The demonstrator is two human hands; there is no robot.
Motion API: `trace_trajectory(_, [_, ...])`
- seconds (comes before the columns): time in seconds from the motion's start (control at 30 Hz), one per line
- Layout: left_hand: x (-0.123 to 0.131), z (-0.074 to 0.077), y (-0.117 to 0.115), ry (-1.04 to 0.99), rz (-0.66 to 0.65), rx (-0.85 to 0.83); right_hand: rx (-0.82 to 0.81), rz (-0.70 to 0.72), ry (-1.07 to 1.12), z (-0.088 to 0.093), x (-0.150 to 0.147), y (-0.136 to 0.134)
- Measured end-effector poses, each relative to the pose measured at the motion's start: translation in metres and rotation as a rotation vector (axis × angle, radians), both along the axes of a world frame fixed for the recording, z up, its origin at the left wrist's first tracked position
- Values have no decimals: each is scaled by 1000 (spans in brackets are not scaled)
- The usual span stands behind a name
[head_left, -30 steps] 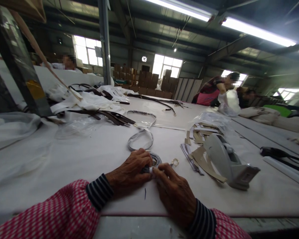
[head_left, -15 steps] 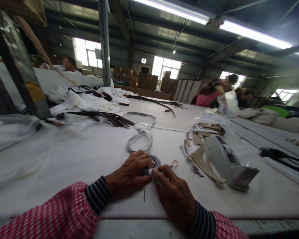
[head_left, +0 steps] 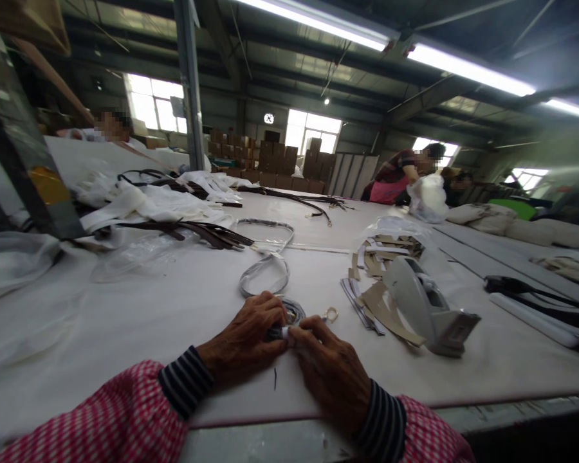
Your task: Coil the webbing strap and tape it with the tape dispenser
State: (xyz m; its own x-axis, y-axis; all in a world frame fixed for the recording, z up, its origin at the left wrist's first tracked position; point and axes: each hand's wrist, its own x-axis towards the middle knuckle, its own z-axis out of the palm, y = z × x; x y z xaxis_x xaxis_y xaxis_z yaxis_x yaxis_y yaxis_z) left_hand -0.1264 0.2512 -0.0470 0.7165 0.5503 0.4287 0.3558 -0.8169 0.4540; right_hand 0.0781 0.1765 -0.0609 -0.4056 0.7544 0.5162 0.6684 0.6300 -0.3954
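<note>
A coiled end of a grey strap [head_left: 289,313] is noted near the front edge of the white table [head_left: 125,321], directly ahead of the person, w/ the rest of the strap running away in loops toward the table centre. The coil is pinched between both hands: the left hand [head_left: 246,334] is curled over it from the left, fingers pressed together on the roll; the right hand [head_left: 330,370] meets it from the right, thumb and forefinger closed on what appears to be a small white tab at the coil, though what the tab is can't be told. A gold ring fitting [head_left: 330,314] is seen just beside the coil, to its right, apparently on the strap end. Further right, a grey tape dispenser [head_left: 427,305] stands near cardboard slips [head_left: 381,302]; these lie apart from the hands. Dark straps [head_left: 197,230] and white cloth [head_left: 145,199] are piled at far left; other persons are seated well off at the far side. Risks, as judged: the coil is held by finger pressure only, so a slackened pinch would probably let it spring loose and unwind; the free loops beyond could be dragged or snagged if the coil is pulled toward the edge; the ring could be knocked against the slips nearby. A dark thread [head_left: 275,378] is noted on the table btw. the wrists.
</note>
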Motion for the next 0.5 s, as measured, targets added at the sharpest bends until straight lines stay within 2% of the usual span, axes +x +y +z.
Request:
trace_trajectory(0.1, [-2,-8,4,6,39,25,-32,10,248,15,12,-6])
trace_trajectory(0.2, [-4,-16,16,14,71,44,23,-98,386,37,38,-22])
trace_trajectory(0.27, [-4,-20,22,14,85,61,76,-197,351,48,64,-39])
trace_trajectory(0.33, [-4,-22,24,35,99,82,79,-313,302,51,95,-56])
trace_trajectory(0.43, [-4,-20,21,87,98,101,5,-535,306,49,150,-74])
trace_trajectory(0.5, [-4,-16,16,89,96,107,-43,-704,360,52,187,-76])
